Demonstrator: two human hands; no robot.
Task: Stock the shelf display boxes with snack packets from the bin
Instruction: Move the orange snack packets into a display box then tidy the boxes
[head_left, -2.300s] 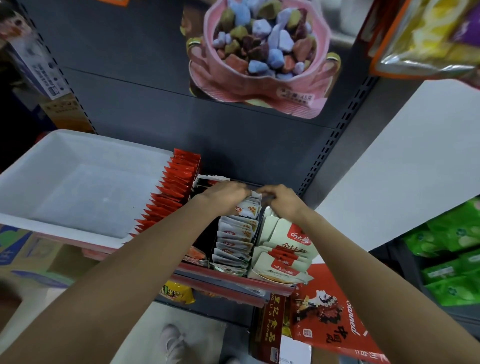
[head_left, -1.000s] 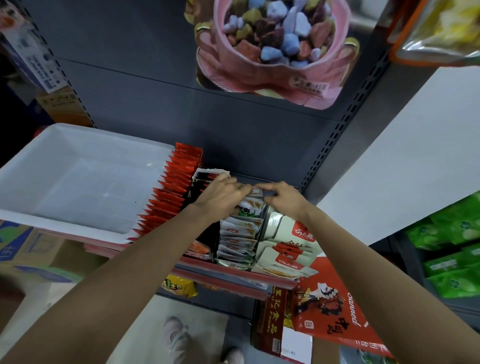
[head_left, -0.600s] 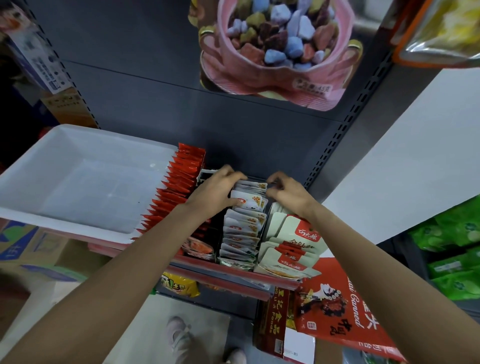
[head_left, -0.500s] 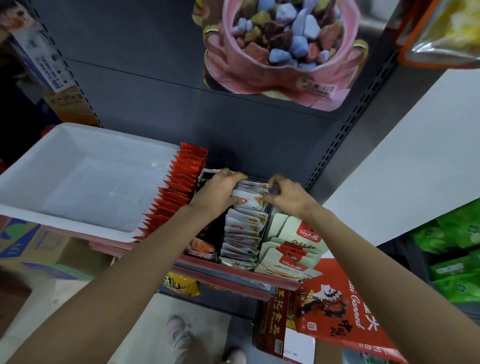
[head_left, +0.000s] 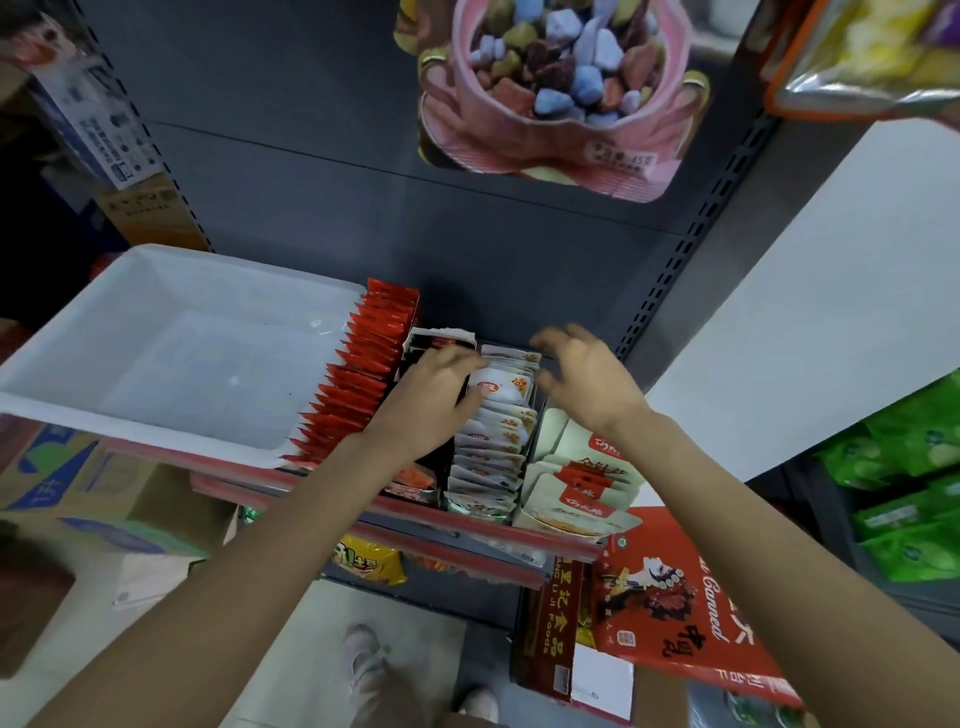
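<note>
- Your left hand (head_left: 431, 402) rested on the left side of the row of white snack packets (head_left: 491, 441), its fingers curled against the rearmost ones; whether it actually gripped a packet could not be told.
- Your right hand (head_left: 587, 379) hovered just to the right of the same row, fingers spread and loosely bent, holding nothing and, as far as the view showed, touching nothing.
- The white packets stood on edge, one behind another, in a narrow display box on the shelf (head_left: 467, 525), running from its red front edge back toward the grey back panel (head_left: 322, 208).
- Just left of that row, a darker display box (head_left: 441, 340) sat partly hidden under your left hand, and further left a long row of red packets (head_left: 363, 374) stood upright against the bin.
- The white bin (head_left: 156, 364) sat at the left end of the same shelf, with no packets visible inside it.
- To the right of the white row, larger white pouches with red labels (head_left: 576, 478) leaned one against another at the shelf front.
- A pink bag printed with coloured stone-shaped candies (head_left: 561, 93) hung on the back panel above your hands.
- A red printed carton (head_left: 670, 597) stood below the shelf on your right, and green packets (head_left: 914, 493) filled the neighbouring shelves at the far right.
</note>
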